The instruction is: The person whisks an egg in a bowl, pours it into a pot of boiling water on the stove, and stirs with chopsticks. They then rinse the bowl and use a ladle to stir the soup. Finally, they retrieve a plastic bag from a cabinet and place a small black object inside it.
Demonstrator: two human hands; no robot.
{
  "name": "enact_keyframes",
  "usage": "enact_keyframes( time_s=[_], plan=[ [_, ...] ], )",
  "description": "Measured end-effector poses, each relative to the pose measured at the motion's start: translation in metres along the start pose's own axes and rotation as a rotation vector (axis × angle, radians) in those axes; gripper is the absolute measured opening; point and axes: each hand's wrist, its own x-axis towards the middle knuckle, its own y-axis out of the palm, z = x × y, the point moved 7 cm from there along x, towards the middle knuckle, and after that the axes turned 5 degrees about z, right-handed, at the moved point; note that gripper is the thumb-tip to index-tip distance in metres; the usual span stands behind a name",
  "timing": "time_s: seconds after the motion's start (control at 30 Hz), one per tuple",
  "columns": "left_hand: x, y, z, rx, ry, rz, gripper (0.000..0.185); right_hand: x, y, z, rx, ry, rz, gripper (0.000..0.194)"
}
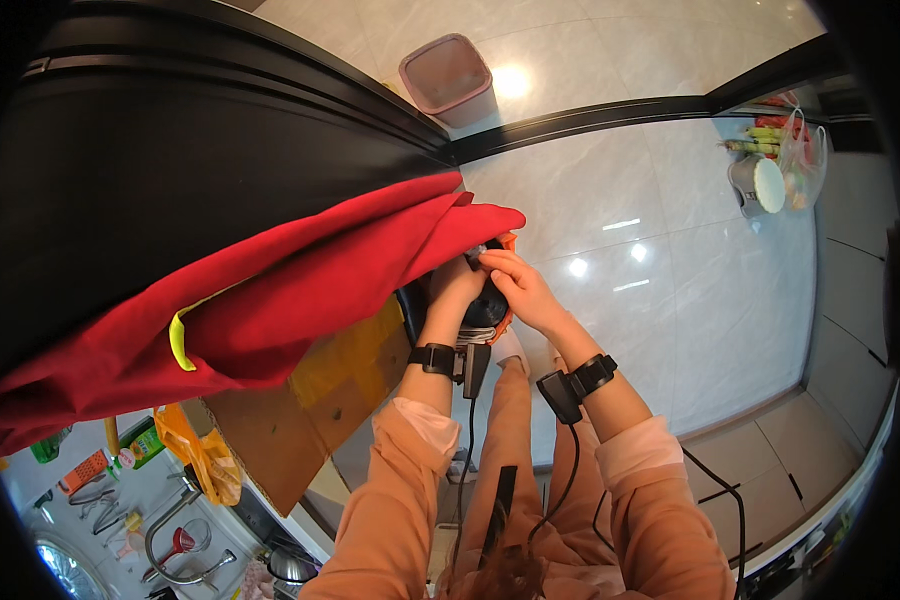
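Close together, both hands work at an orange bag (504, 327) below the red cloth's lower right end. My left hand (457, 281) reaches in at the bag's mouth, its fingertips partly hidden by the cloth and black contents. My right hand (521, 289) lies at the other side, fingers bent over something small and greyish, perhaps plastic film. A roll-like bundle of black plastic (487, 309) shows between the wrists. Whether either hand grips it is unclear. The red cloth (330, 277), with a yellow loop (182, 341), hangs along the dark panel at the left.
A pinkish bin (450, 82) stands beyond the black door track (585, 129). Flattened cardboard (270, 435) juts out left of my left arm, near a counter with a faucet (154, 529) and utensils. At the far right are a white-topped container (766, 185) and plastic bags (806, 161).
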Motion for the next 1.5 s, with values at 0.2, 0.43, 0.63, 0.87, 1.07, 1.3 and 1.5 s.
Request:
enact_keyframes(
  time_s=[0.2, 0.43, 0.63, 0.87, 1.07, 1.3, 1.5],
  plan=[
    [-0.038, -0.047, -0.006, 0.021, 0.202, -0.405, 0.025, -0.010, -0.014, -0.017, 0.143, 0.222, -0.021, 0.029],
    [-0.050, -0.057, -0.010, -0.135, 0.232, -0.485, 0.020, -0.029, 0.018, -0.002, -0.388, -0.035, 0.055, 0.036],
    [-0.063, -0.055, -0.016, -0.317, 0.417, -0.346, 0.019, -0.056, 0.048, 0.010, -0.594, -0.066, 0.019, 0.044],
    [-0.070, -0.035, -0.023, 0.022, 0.509, -0.298, 0.032, -0.065, 0.051, 0.011, -0.577, -0.132, -0.034, 0.034],
    [-0.081, -0.027, -0.024, 0.011, 0.445, -0.400, 0.038, -0.036, 0.013, -0.020, -0.372, 0.104, -0.159, 0.023],
    [-0.104, -0.001, -0.029, 0.031, 0.415, -0.170, 0.091, 0.002, 0.011, -0.030, -0.590, 0.146, 0.044, 0.023],
    [-0.096, -0.014, -0.034, 0.171, 0.351, -0.222, 0.091, -0.012, -0.001, -0.030, -0.083, 0.226, -0.102, 0.021]
  ],
)
